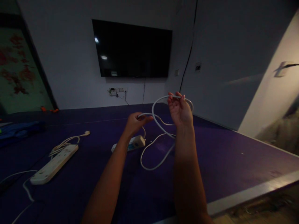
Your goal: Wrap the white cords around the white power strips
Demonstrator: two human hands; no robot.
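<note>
My left hand point(135, 123) is closed around a white cable point(156, 146) just above a dark purple table point(233, 161). My right hand point(179, 109) is raised a little higher, palm toward me, and pinches the same cable at the top of a loop. The cable curls down from both hands onto the table and runs to a white power strip point(130, 143) lying under my left hand.
A second, longer white power strip point(54, 163) with its bundled cord lies at the left. More thin white cord trails at the near left edge. A dark wall-mounted screen point(133, 49) hangs ahead. The table's pale edge point(252, 191) runs along the right.
</note>
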